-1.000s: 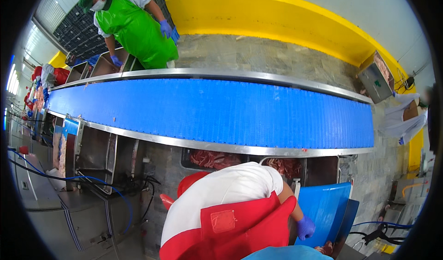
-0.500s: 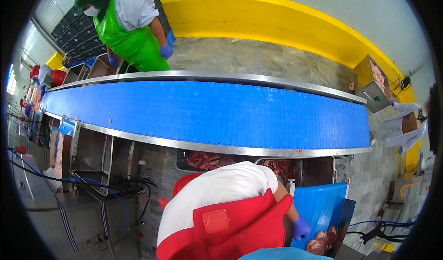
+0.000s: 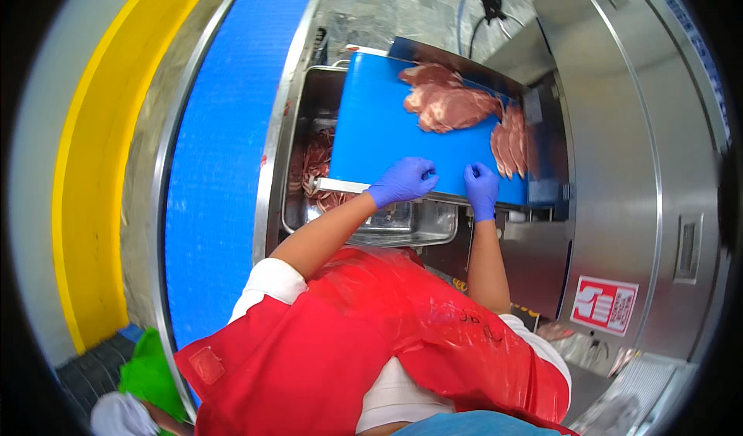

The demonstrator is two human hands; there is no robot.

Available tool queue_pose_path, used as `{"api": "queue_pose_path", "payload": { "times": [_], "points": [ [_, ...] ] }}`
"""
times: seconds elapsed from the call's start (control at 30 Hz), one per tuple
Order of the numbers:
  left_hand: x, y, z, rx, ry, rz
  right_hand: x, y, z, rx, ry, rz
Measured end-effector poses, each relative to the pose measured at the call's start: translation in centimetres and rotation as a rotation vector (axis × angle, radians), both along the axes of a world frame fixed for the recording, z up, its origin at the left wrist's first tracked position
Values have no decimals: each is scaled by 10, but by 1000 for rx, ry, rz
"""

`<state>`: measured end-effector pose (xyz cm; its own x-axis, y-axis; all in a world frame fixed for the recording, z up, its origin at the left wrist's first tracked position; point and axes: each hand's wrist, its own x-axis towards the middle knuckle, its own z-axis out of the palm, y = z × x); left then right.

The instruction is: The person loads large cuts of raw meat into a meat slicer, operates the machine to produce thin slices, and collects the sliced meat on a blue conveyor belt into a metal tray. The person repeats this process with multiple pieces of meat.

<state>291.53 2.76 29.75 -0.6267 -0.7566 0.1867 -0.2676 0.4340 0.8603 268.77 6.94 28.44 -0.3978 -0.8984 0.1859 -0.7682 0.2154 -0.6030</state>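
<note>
Both my hands wear purple gloves and rest at the near edge of a short blue belt. My left hand is closed, fingers curled in, beside the belt's light end strip. My right hand is also closed, knuckles up, at the belt's near right. I see nothing held in either. Several thin slices of raw meat lie overlapped on the far part of the belt. Another row of narrower meat slices lies just beyond my right hand, by the machine opening.
A steel tub with meat trimmings stands left of and below the short belt. Farther left runs a long blue conveyor with steel rails. A tall steel machine borders the right. A person in green is at lower left.
My view has swung round from the long conveyor to the short belt. Both my hands now show at the belt's edge; earlier one gloved hand was seen near the meat.
</note>
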Motion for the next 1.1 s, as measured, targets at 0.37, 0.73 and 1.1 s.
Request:
{"api": "queue_pose_path", "payload": {
  "times": [0.37,0.73,1.1],
  "points": [
    [-65,-129,-4,-286,-285,263,-75,16,-2,-10,-62,-75],
    [-171,-217,-25,-216,-807,224,-156,40,-14,-63,-9,-75],
    [-123,-221,-72,-457,-870,291,-196,53,9,67,-65,-21]
  ]
}}
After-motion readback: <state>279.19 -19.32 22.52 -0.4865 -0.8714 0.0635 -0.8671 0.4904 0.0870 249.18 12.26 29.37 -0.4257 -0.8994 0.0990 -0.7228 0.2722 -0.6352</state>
